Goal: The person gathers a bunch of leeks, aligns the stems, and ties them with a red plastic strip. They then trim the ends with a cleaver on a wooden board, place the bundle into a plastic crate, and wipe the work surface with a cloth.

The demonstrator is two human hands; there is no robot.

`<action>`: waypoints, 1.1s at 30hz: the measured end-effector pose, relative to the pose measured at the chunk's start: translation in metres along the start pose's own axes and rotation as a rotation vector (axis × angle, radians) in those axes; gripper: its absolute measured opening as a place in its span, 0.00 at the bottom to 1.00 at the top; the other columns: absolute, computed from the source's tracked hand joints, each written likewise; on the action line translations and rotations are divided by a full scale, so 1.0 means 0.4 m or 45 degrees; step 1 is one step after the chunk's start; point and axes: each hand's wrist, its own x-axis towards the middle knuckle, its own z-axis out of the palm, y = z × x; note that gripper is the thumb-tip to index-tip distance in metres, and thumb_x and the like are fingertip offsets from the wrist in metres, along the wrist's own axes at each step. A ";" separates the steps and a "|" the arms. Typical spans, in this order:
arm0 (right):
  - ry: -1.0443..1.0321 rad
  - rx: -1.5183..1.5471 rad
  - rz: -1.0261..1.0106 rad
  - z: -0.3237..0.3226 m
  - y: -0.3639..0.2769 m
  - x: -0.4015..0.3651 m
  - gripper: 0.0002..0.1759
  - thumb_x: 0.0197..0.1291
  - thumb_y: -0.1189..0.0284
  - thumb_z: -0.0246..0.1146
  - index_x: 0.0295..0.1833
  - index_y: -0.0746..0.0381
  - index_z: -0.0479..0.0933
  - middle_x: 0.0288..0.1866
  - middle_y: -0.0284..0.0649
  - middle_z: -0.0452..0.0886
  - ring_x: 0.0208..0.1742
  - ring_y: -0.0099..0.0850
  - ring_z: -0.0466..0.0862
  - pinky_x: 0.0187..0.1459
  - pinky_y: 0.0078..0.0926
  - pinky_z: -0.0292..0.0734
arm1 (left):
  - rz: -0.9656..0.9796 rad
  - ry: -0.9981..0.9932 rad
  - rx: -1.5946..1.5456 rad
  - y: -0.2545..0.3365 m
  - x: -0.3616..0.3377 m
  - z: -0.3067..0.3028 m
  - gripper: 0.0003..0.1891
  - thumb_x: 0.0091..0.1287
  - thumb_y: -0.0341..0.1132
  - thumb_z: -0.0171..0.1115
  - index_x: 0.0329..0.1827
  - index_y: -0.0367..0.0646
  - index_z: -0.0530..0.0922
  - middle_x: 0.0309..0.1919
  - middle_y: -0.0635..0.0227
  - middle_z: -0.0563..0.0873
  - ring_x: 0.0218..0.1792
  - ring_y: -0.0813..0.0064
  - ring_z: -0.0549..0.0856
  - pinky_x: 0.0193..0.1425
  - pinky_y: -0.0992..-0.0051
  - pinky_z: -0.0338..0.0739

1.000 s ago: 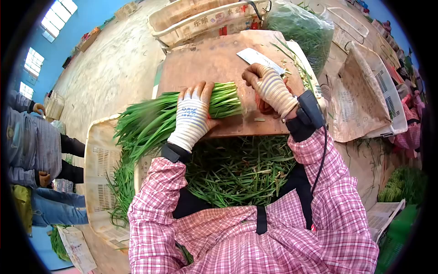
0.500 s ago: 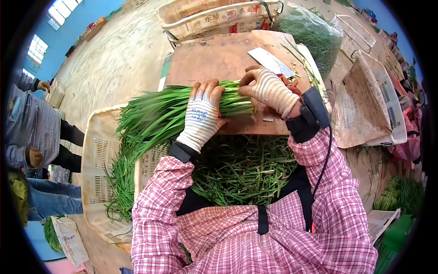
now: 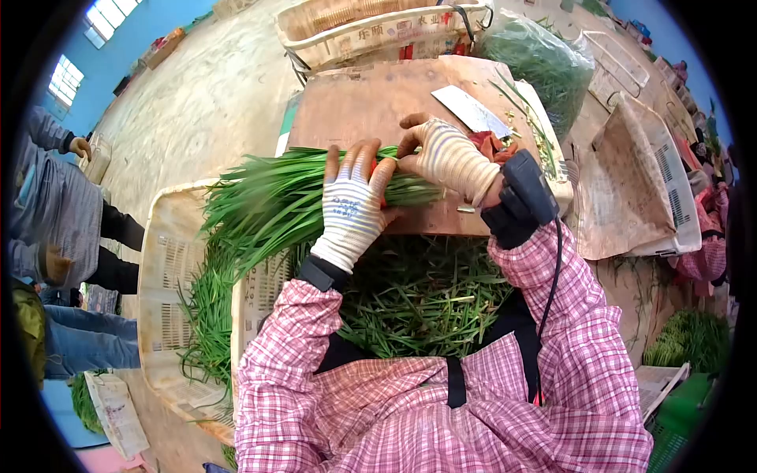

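Observation:
A bundle of long green garlic chives lies across the near part of a wooden board, its leaf ends hanging past the left edge. My left hand, in a striped glove with brown fingertips, is closed over the bundle. Bits of red show by its fingers. My right hand, gloved alike, has thumb and forefinger bent together at the bundle's top, close to the left fingertips. What they pinch is hidden. Beyond the right hand lie a flat white blade-like piece and crumpled red material.
At left stands a plastic crate with more chives. Loose leaves fill the space below the board. Another crate and a clear bag of greens stand beyond. A person is at far left.
My right hand has moved left along the bundle to the left fingertips. Red now shows at the bundle's top. My left hand still holds the bundle, its fingers slightly shifted.

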 end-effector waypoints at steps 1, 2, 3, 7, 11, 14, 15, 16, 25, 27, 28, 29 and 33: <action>-0.111 0.066 0.076 -0.007 -0.001 0.013 0.20 0.51 0.60 0.71 0.42 0.65 0.87 0.54 0.52 0.85 0.49 0.45 0.87 0.52 0.36 0.81 | -0.033 0.030 -0.007 0.005 -0.005 -0.007 0.48 0.30 0.41 0.86 0.61 0.52 0.73 0.68 0.54 0.73 0.70 0.51 0.71 0.77 0.40 0.55; -0.223 0.134 0.153 -0.016 -0.003 0.024 0.20 0.51 0.61 0.71 0.42 0.67 0.87 0.56 0.53 0.84 0.50 0.42 0.88 0.52 0.34 0.81 | -0.066 0.058 -0.015 0.012 -0.011 -0.012 0.48 0.30 0.41 0.86 0.62 0.53 0.74 0.69 0.55 0.73 0.70 0.50 0.71 0.77 0.39 0.54; -0.335 0.201 0.232 -0.028 -0.012 0.029 0.21 0.51 0.62 0.72 0.42 0.70 0.86 0.57 0.54 0.84 0.51 0.40 0.88 0.52 0.32 0.80 | -0.100 0.085 -0.025 0.016 -0.018 -0.014 0.47 0.30 0.41 0.86 0.62 0.55 0.75 0.69 0.55 0.72 0.71 0.50 0.70 0.77 0.39 0.54; -0.177 0.265 0.218 -0.009 0.003 0.028 0.23 0.48 0.58 0.71 0.37 0.69 0.86 0.30 0.57 0.85 0.35 0.45 0.89 0.41 0.38 0.83 | -0.092 0.137 -0.058 0.008 -0.033 0.002 0.47 0.30 0.41 0.86 0.63 0.58 0.76 0.70 0.55 0.72 0.71 0.50 0.70 0.77 0.40 0.53; -0.068 -0.023 0.211 0.002 -0.003 0.013 0.19 0.50 0.61 0.68 0.37 0.69 0.86 0.34 0.56 0.86 0.38 0.47 0.89 0.43 0.38 0.83 | -0.070 0.149 -0.057 -0.004 -0.037 0.018 0.47 0.31 0.40 0.86 0.64 0.58 0.76 0.70 0.56 0.73 0.71 0.51 0.70 0.76 0.41 0.55; -0.032 -0.311 0.102 -0.007 -0.036 0.007 0.14 0.53 0.68 0.66 0.36 0.70 0.85 0.39 0.53 0.86 0.40 0.49 0.87 0.44 0.39 0.83 | -0.065 0.154 -0.021 0.002 -0.034 0.012 0.47 0.31 0.40 0.85 0.63 0.58 0.76 0.70 0.57 0.73 0.71 0.51 0.70 0.76 0.42 0.55; -0.037 -0.448 0.040 -0.001 -0.035 0.014 0.13 0.53 0.69 0.66 0.37 0.70 0.84 0.38 0.53 0.86 0.40 0.49 0.87 0.44 0.40 0.83 | -0.069 0.153 -0.016 0.004 -0.034 0.012 0.47 0.31 0.41 0.85 0.63 0.58 0.76 0.70 0.57 0.73 0.71 0.51 0.70 0.76 0.42 0.55; -0.040 -0.583 -0.022 0.003 -0.033 0.026 0.13 0.53 0.70 0.65 0.38 0.70 0.84 0.38 0.54 0.86 0.39 0.49 0.87 0.44 0.40 0.83 | -0.071 0.151 -0.009 0.004 -0.034 0.013 0.47 0.31 0.41 0.85 0.63 0.58 0.76 0.70 0.57 0.73 0.71 0.51 0.70 0.76 0.43 0.56; 0.009 -1.002 0.137 -0.250 0.084 -0.067 0.10 0.55 0.81 0.58 0.42 0.70 0.79 0.41 0.57 0.83 0.42 0.51 0.85 0.48 0.42 0.82 | -0.080 0.204 -0.038 0.003 -0.039 0.011 0.44 0.31 0.41 0.85 0.60 0.56 0.77 0.68 0.57 0.75 0.70 0.52 0.71 0.75 0.46 0.59; 0.236 -1.100 0.261 -0.343 0.151 -0.186 0.06 0.55 0.81 0.59 0.37 0.69 0.80 0.41 0.58 0.82 0.43 0.53 0.85 0.49 0.44 0.81 | -0.088 0.189 -0.041 0.003 -0.038 0.011 0.44 0.31 0.41 0.85 0.60 0.55 0.78 0.68 0.58 0.75 0.69 0.53 0.72 0.75 0.47 0.59; 0.111 -1.164 0.461 -0.392 0.146 -0.245 0.08 0.55 0.79 0.61 0.39 0.69 0.82 0.41 0.57 0.84 0.44 0.52 0.85 0.48 0.45 0.81 | -0.087 0.203 -0.034 0.006 -0.038 0.011 0.44 0.31 0.41 0.85 0.59 0.56 0.78 0.68 0.60 0.76 0.69 0.54 0.72 0.75 0.47 0.59; -0.060 -1.357 0.591 -0.424 0.207 -0.298 0.10 0.55 0.76 0.63 0.41 0.66 0.85 0.41 0.53 0.87 0.47 0.50 0.87 0.51 0.44 0.81 | -0.090 0.192 -0.031 0.006 -0.038 0.013 0.44 0.31 0.41 0.85 0.59 0.56 0.78 0.68 0.61 0.76 0.69 0.54 0.72 0.75 0.47 0.59; -0.154 -0.904 0.399 -0.375 0.182 -0.346 0.11 0.63 0.70 0.64 0.47 0.62 0.86 0.39 0.49 0.88 0.44 0.48 0.88 0.48 0.40 0.81 | -0.109 0.193 -0.022 0.007 -0.039 0.020 0.43 0.31 0.41 0.85 0.58 0.56 0.78 0.67 0.63 0.76 0.70 0.55 0.71 0.76 0.47 0.57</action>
